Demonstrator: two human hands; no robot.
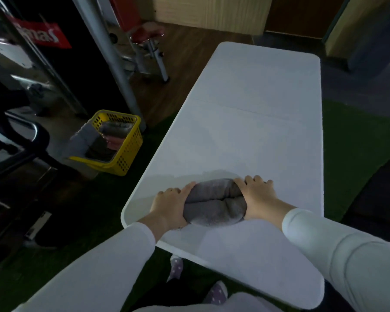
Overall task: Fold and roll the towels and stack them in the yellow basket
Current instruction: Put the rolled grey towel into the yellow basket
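Observation:
A grey towel (214,202), rolled into a thick bundle, lies near the front left corner of the white table (252,122). My left hand (170,203) grips the roll's left end, thumb on top of it. At the roll's right end my right hand (256,197) holds on, fingers spread over the far side. The yellow basket (124,154) stands on the floor to the left of the table, with several rolled towels inside and a grey one hanging over its left rim.
A metal post (113,64) rises behind the basket, and a red stool (149,34) stands farther back. Black equipment (14,140) fills the left side. Green carpet (356,140) surrounds the table. My socked feet (176,266) show under the table's near edge.

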